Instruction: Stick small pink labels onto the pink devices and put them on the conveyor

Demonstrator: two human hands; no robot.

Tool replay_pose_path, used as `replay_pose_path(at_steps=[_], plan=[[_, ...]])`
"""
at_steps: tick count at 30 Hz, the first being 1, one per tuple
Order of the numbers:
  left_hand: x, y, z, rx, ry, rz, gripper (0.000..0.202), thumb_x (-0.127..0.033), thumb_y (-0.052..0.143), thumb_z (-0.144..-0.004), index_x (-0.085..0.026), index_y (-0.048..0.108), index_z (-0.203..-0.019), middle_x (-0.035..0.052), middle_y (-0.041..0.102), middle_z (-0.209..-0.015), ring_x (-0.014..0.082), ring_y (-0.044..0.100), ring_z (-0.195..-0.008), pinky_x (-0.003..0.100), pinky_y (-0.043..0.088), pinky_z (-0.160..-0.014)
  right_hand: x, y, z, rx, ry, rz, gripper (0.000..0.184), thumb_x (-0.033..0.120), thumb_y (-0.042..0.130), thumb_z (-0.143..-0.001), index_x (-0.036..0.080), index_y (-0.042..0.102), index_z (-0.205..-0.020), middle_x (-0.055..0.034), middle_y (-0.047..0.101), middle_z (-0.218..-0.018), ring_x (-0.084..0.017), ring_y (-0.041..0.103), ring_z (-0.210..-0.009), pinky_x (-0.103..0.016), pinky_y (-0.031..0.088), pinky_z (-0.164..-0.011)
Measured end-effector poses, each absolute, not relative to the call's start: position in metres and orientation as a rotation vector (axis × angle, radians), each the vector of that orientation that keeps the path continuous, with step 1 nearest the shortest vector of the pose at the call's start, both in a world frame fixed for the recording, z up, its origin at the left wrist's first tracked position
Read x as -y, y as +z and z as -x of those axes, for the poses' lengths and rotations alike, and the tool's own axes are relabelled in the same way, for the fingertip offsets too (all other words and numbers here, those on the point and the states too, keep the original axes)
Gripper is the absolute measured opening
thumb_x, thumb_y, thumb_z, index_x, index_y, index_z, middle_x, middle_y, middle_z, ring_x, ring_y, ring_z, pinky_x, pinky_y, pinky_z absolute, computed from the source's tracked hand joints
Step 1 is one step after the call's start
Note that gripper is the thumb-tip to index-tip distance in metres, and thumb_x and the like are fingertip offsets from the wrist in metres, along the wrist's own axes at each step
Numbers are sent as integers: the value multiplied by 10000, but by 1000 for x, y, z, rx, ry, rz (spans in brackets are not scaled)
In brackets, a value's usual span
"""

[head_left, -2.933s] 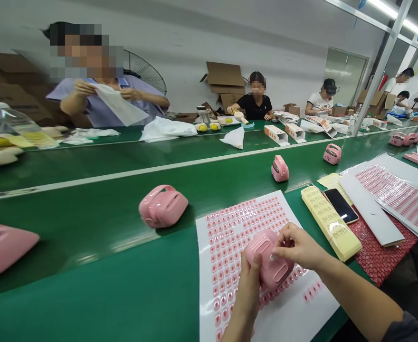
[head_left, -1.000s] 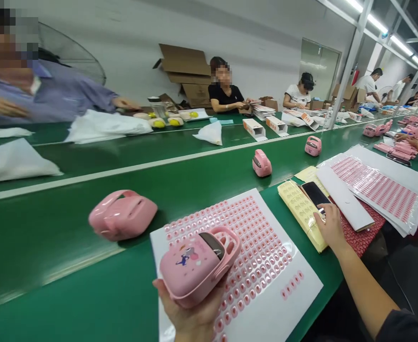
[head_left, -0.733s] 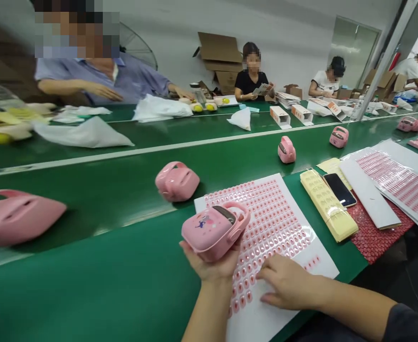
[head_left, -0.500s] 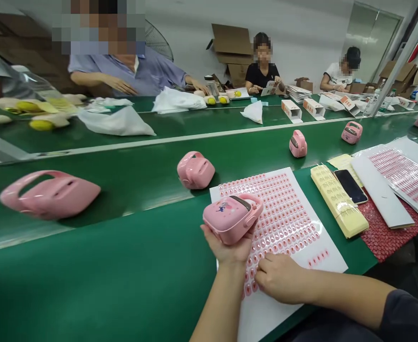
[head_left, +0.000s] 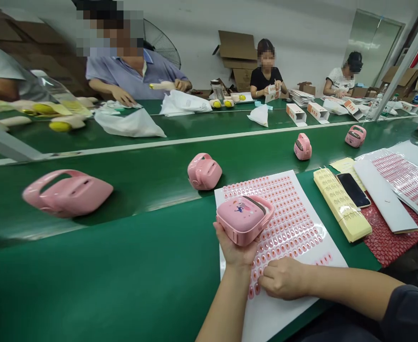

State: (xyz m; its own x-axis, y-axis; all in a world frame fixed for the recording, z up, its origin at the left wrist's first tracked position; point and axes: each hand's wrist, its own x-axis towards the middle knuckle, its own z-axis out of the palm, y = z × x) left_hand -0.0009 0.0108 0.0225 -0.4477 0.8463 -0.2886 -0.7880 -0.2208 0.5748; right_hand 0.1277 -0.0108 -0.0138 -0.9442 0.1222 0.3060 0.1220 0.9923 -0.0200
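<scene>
Smooth, glossy plastic and thin, shiny paper are the main materials here. A small pink device (head_left: 243, 219) is boxy with rounded corners, and a curved loop handle runs along one side. A dark slot is set in its top, and a small blue and purple figure is printed on its flat face. The device is held just above a white sheet of stickers (head_left: 280, 319), on which tidy rows of little pink oval stickers are laid out. That sheet lies on a green belt (head_left: 88, 285). The device is cradled palm-up in the left hand (head_left: 234, 249), with the fingers curved around its underside in a wide, relaxed hold and its base resting on the palm. The right hand (head_left: 283, 279) is kept low on the sheet, its curled fingers touching the lower rows of stickers. Whether anything is pinched between those fingers cannot be told. To the right of the sheet, a cream-coloured ribbed block (head_left: 341, 204) is laid beside a black phone (head_left: 353, 190), and red bubble wrap (head_left: 383, 242) is spread beneath a long white strip (head_left: 383, 194). Further pink devices (head_left: 204, 172) are seen standing on the belt, and one at the left (head_left: 66, 194) is blurred. Across the belt, a person in a blue shirt (head_left: 130, 78) is seated at a second green belt.
</scene>
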Motion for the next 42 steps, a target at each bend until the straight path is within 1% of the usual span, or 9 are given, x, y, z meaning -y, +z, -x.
replay_pose_path(at_steps=[4,6,8,11,16,19,25,34,42], plan=[[-11,16,0,-1012,1878,-350,747,-643,707,-439,-246,580,-1059,46,635,-1011,234,602,-846,337,524,-666,13,-3,-130,2583,454,496,113,146,538,-769,158,645,-802,-14,662,-677,-114,595,-592,-188,470,-544],[-9,8,1,-1166,1848,-614,825,-534,779,-409,-244,519,-1136,57,595,-1082,241,590,-912,326,511,-727,12,16,-138,2346,663,592,151,141,525,-797,182,657,-859,5,682,-718,-94,611,-597,-161,478,-552],[-5,-2,1,-1302,1772,-946,895,-394,819,-424,-262,429,-1218,67,530,-1176,251,560,-1008,330,494,-790,6,38,-151,2143,735,584,139,174,535,-829,182,662,-885,-3,693,-745,-92,626,-611,-153,488,-553],[1,-15,-2,-1409,1612,-1387,919,-300,801,-508,-289,311,-1286,91,454,-1249,263,533,-1078,390,476,-859,-10,62,-167,1959,579,547,127,192,542,-850,171,662,-888,-34,700,-777,-119,650,-680,-189,514,-629],[4,-28,-13,-1412,1632,-1895,857,-351,759,-562,-281,306,-1286,107,482,-1185,291,539,-1054,464,478,-856,-35,61,-173,1873,405,531,78,173,551,-845,170,629,-838,-29,669,-695,-122,615,-605,-206,503,-554],[3,-28,-18,-1357,1677,-2050,856,-367,737,-581,-269,292,-1306,124,495,-1174,304,539,-1050,483,482,-848,-40,53,-172,1927,327,459,92,166,528,-855,165,611,-815,-34,627,-680,-127,580,-616,-230,499,-560],[4,-20,-20,-1342,1720,-2163,848,-452,711,-599,-252,303,-1315,131,518,-1131,298,549,-1023,473,504,-815,-38,44,-180,2059,63,391,144,94,470,-862,150,600,-886,-56,623,-744,-140,565,-687,-251,498,-586],[7,-14,-19,-1338,1704,-2195,806,-448,693,-626,-238,317,-1308,122,512,-1139,285,540,-1041,445,498,-835,-28,50,-179,2134,-177,400,189,31,407,-856,101,563,-936,-78,611,-734,-153,561,-705,-247,492,-571],[9,-11,-15,-1327,1666,-2229,796,-404,702,-624,-246,312,-1300,120,509,-1142,295,537,-1049,454,502,-829,-20,48,-175,2243,-259,590,243,60,366,-871,159,582,-823,-56,580,-733,-140,547,-679,-247,461,-592]])
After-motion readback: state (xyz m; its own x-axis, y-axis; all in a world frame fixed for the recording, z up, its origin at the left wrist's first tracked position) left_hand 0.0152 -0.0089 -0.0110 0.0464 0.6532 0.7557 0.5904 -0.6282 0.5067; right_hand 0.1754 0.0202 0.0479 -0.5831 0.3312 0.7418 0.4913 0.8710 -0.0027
